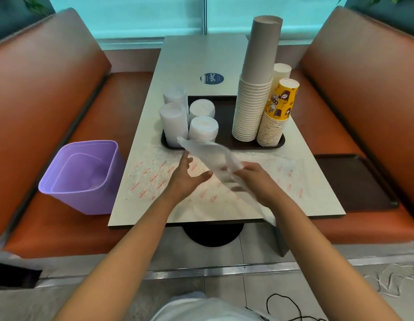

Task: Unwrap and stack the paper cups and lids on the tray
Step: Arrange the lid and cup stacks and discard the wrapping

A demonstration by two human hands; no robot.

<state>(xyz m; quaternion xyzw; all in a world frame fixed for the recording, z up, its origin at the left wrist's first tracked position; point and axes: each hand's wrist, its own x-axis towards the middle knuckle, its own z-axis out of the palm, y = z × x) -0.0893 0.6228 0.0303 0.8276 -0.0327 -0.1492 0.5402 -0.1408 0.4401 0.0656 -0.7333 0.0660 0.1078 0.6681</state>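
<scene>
The right hand (254, 179) has its fingers curled round a clear wrapper (215, 158), gripping it near the middle; the film rises toward the tray's near edge and trails off the table's near edge by the right wrist. The left hand (187, 179) is just beside it, fingers straight and spread, holding nothing, its fingertips at the wrapper's left side; whether they touch the film is unclear.

Under both hands a sheet with red print (155, 179) lies flat on the table (201, 56).

Beyond it is the dark tray (224, 112). On its left stand four lid stacks (202, 128), the two far-left ones taller and seemingly filmed over. On its right a tall stack of grey cups (254, 100) stands upside down, with a shorter yellow stack (276, 117) against it and a white cup (281, 71) behind.

A purple bin (83, 177) sits on the left bench (39, 89), near the table edge. A second dark tray (354, 181) lies on the right bench seat. A round blue sticker (211, 78) marks the table behind the tray.
</scene>
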